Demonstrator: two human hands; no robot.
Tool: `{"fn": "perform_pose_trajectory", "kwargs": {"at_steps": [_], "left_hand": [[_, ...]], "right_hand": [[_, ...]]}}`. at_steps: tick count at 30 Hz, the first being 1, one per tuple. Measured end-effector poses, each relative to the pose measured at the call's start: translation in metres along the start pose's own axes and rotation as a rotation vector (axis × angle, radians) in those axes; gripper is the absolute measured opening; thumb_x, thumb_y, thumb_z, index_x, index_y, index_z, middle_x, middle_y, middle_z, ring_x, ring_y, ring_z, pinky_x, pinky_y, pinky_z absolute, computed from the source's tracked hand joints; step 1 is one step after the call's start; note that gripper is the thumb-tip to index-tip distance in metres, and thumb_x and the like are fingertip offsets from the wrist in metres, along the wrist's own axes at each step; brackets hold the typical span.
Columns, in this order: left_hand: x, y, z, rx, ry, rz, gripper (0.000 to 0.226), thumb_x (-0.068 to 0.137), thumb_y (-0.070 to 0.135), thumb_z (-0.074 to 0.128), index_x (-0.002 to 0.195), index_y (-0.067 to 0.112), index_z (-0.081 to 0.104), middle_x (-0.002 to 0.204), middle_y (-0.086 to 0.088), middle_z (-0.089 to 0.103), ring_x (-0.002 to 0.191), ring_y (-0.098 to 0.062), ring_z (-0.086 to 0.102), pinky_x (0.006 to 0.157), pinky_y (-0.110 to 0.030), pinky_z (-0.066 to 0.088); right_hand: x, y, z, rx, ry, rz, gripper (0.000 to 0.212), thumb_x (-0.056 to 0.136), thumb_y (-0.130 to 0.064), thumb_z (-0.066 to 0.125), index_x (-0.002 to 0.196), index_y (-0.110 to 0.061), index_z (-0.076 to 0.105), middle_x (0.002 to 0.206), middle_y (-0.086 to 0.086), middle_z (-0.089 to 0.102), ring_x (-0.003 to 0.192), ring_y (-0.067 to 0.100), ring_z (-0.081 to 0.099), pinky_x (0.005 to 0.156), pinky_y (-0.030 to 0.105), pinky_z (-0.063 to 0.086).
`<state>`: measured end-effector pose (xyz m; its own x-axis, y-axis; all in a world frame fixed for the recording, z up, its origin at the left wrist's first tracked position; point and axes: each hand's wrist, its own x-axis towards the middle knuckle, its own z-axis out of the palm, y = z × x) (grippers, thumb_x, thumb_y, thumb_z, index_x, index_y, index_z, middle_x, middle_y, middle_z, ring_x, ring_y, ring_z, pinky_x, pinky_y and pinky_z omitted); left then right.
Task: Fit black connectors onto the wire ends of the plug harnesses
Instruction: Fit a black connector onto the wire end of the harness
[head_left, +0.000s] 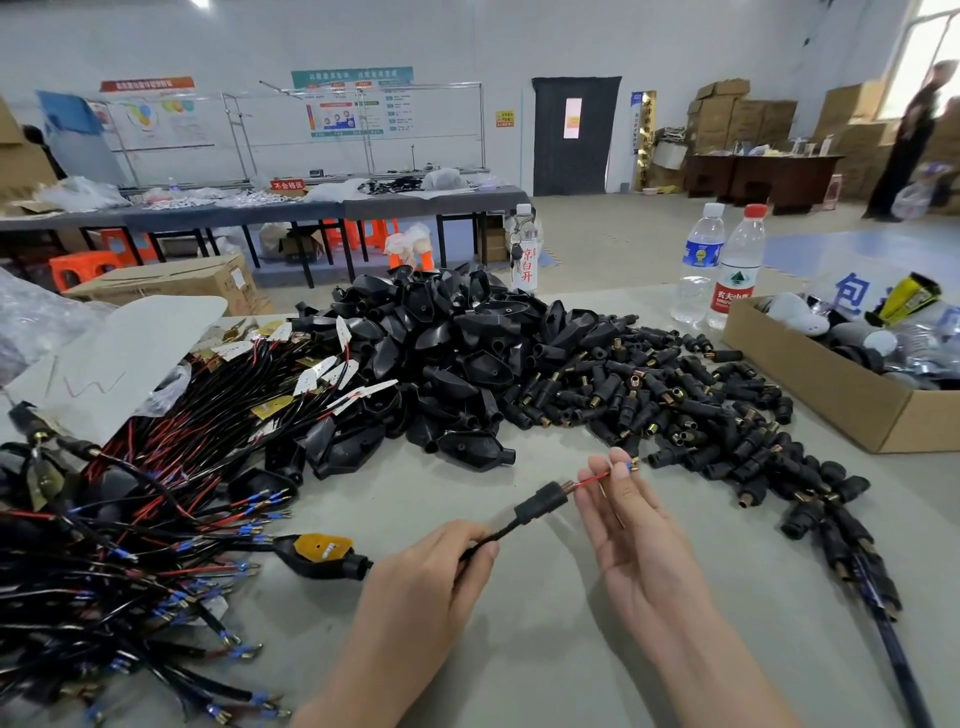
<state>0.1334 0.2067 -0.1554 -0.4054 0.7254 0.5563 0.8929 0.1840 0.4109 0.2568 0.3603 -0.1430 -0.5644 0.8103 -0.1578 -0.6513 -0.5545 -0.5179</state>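
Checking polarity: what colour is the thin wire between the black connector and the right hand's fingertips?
The thin wire is red, clearest in the head view.

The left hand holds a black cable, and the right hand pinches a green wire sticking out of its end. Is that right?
Almost. The wire is red, not green; the head view shows it. The left hand does hold the black cable, and the right hand pinches the wire near its end.
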Motion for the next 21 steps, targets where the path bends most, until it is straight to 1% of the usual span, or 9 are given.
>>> {"fn": "perform_pose_trajectory", "kwargs": {"at_steps": [2,4,7,10,12,16,18,20,21], "left_hand": [[0.001,0.001,0.001,-0.019,0.031,0.008,0.012,0.096,0.038,0.055,0.097,0.032,0.065,0.076,0.023,0.059,0.061,0.005,0.054,0.053,-0.023,0.047],[0.002,0.001,0.001,-0.035,0.043,0.017,0.018,0.097,0.041,0.049,0.098,0.032,0.064,0.078,0.024,0.057,0.061,0.009,0.049,0.054,-0.020,0.044],[0.001,0.000,0.000,-0.039,0.055,0.020,0.020,0.097,0.042,0.048,0.099,0.032,0.065,0.081,0.022,0.060,0.065,0.005,0.054,0.056,-0.020,0.044],[0.002,0.000,0.001,0.000,0.077,0.043,0.021,0.096,0.041,0.049,0.096,0.030,0.067,0.079,0.020,0.060,0.063,0.001,0.055,0.054,-0.021,0.045],[0.003,0.000,0.001,0.040,0.092,0.063,0.022,0.096,0.039,0.049,0.094,0.029,0.068,0.078,0.019,0.060,0.060,0.000,0.055,0.051,-0.023,0.045],[0.002,-0.001,0.001,0.075,0.085,0.072,0.026,0.097,0.039,0.047,0.095,0.027,0.069,0.079,0.015,0.062,0.060,-0.004,0.057,0.051,-0.029,0.049],[0.001,-0.002,0.002,0.067,0.068,0.083,0.027,0.098,0.040,0.045,0.095,0.027,0.069,0.079,0.014,0.062,0.062,-0.007,0.058,0.052,-0.032,0.050],[0.001,-0.001,0.004,0.067,0.055,0.097,0.027,0.099,0.040,0.045,0.093,0.026,0.068,0.077,0.014,0.060,0.062,-0.005,0.055,0.052,-0.029,0.049],[0.001,-0.001,0.004,0.076,0.061,0.099,0.027,0.099,0.040,0.045,0.093,0.027,0.067,0.076,0.015,0.060,0.062,-0.005,0.054,0.053,-0.025,0.047]], "right_hand": [[0.000,0.005,0.001,-0.010,-0.023,0.057,0.033,0.082,-0.016,0.067,0.112,-0.004,0.070,0.107,0.010,0.075,0.098,0.017,0.073,0.075,0.025,0.060],[-0.003,0.013,0.003,-0.099,-0.085,0.136,0.034,0.083,-0.019,0.066,0.113,-0.003,0.069,0.115,0.012,0.073,0.103,0.021,0.071,0.079,0.029,0.060],[-0.007,0.019,0.006,-0.131,-0.134,0.224,0.040,0.082,-0.020,0.064,0.118,-0.002,0.065,0.118,0.014,0.071,0.101,0.025,0.072,0.075,0.033,0.061],[-0.008,0.017,0.007,-0.074,-0.126,0.239,0.039,0.082,-0.016,0.063,0.117,0.002,0.063,0.115,0.018,0.072,0.096,0.028,0.074,0.068,0.032,0.061],[-0.008,0.018,0.008,-0.058,-0.120,0.240,0.039,0.081,-0.015,0.064,0.116,0.002,0.064,0.112,0.018,0.072,0.094,0.029,0.074,0.066,0.032,0.061],[-0.009,0.019,0.007,-0.119,-0.127,0.215,0.037,0.081,-0.018,0.065,0.115,-0.002,0.065,0.114,0.015,0.073,0.098,0.027,0.073,0.070,0.032,0.061],[-0.010,0.019,0.006,-0.151,-0.141,0.205,0.031,0.083,-0.017,0.064,0.111,-0.003,0.069,0.114,0.016,0.072,0.100,0.027,0.073,0.072,0.032,0.061],[-0.011,0.021,0.006,-0.170,-0.178,0.220,0.024,0.084,-0.015,0.064,0.102,-0.003,0.075,0.114,0.019,0.071,0.101,0.028,0.072,0.073,0.031,0.060],[-0.012,0.022,0.006,-0.180,-0.200,0.231,0.022,0.085,-0.014,0.064,0.100,-0.004,0.076,0.115,0.020,0.071,0.103,0.028,0.072,0.074,0.031,0.060]]}}
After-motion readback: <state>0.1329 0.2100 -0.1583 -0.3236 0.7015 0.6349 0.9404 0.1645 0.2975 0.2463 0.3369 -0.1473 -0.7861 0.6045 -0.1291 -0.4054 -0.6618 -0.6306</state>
